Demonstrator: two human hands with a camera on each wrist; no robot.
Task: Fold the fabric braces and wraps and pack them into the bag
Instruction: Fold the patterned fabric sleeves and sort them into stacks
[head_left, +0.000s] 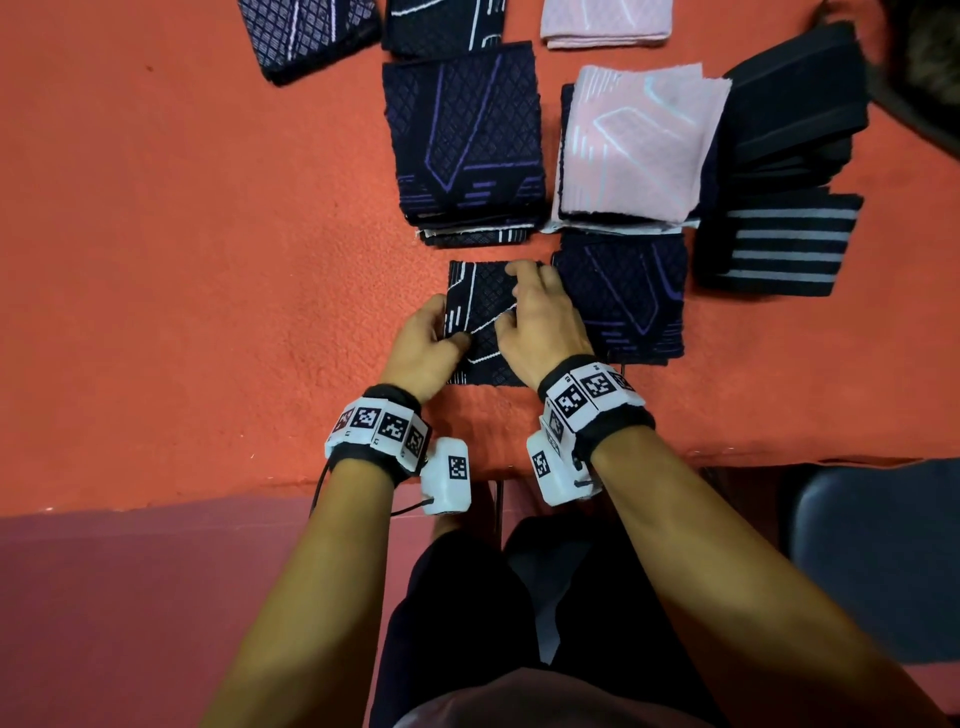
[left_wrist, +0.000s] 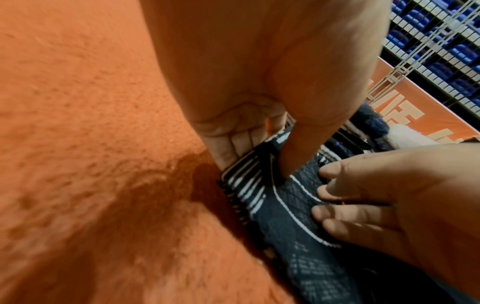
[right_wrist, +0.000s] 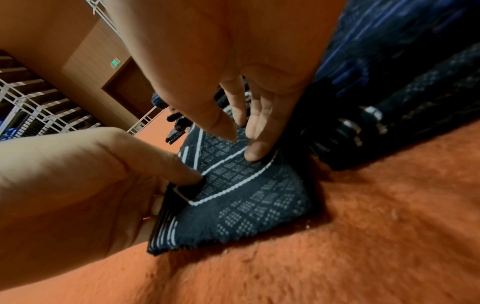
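Left hand (head_left: 423, 348) fingers (left_wrist: 228, 152) pinched left edge of navy brace (head_left: 480, 312), thumb on top. Right hand (head_left: 540, 325) fingers (right_wrist: 259, 131) lay straight, pressing brace flat on orange desk (head_left: 208, 260). Folded stack (head_left: 465, 140) at 12 o'clock, purple-lined brace (head_left: 623, 296) just beside at 3.

**Colours and patterns noted**

Brace (head_left: 480, 312) under the fingertips (right_wrist: 255, 153): dark navy, pale diamond grid, white outline stripes, short white bars at the edge by the left hand's (head_left: 423, 351) thumb. Brace (head_left: 623, 296) just beyond the right hand's (head_left: 540, 322) knuckles: navy, purple lines. Stack (head_left: 641, 140) further out: pink, pale blue lines. Wrap (head_left: 779, 244): black, grey stripes. Cloth (head_left: 182, 286) beneath: orange-red.
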